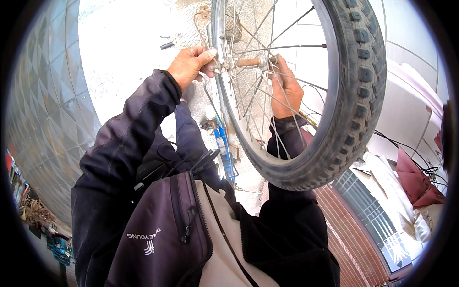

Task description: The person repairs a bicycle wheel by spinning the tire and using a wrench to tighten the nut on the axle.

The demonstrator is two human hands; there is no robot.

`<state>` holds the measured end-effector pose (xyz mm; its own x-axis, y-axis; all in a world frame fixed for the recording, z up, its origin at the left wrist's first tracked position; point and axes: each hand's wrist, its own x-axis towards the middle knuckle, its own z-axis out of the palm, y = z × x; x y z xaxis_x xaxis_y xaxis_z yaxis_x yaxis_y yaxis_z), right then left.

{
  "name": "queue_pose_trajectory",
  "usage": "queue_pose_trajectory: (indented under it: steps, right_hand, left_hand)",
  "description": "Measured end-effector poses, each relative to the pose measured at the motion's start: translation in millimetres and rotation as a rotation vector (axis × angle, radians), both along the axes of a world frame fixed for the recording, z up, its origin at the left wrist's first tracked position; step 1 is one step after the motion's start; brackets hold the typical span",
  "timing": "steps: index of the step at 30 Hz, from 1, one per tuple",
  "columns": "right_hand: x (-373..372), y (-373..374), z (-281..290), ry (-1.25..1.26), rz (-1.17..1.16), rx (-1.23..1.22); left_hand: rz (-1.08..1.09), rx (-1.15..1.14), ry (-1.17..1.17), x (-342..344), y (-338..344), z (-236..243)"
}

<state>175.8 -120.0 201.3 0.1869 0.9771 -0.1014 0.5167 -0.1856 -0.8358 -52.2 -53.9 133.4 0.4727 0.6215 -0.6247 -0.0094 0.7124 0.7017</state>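
A bicycle wheel [361, 95] with a knobby black tyre stands on edge before me, tilted, its spokes fanning out from a rusty brown hub [248, 62]. My left hand [191, 66] is closed at the hub's left end, thumb and fingers pinched on the axle end. On the far side of the spokes, my right hand [286, 91] has its fingers curled around the right axle end [273, 60]. Part of that forearm is hidden by the rim and tyre. Any small nut or washer in my fingertips is too small to make out.
Below the wheel lies a blue metal tool or stand [222, 143]. A wire basket [191, 24] is at the top, a small dark piece [167, 46] near it. Grey patterned panels [48, 95] line the left; cloths [416, 177] and black cables [425, 165] lie at right.
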Motion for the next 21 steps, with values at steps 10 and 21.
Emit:
queue_pose_trajectory:
  steps: [10,21]
  right_hand:
    - [-1,-3,1,0.208,-0.023,-0.074]
    - [14,-12,-16,0.024,0.129,-0.014]
  left_hand:
    - [-0.027,0.02,-0.059,-2,6,-12]
    - [0.123,0.701,0.358,-1,-1,-33]
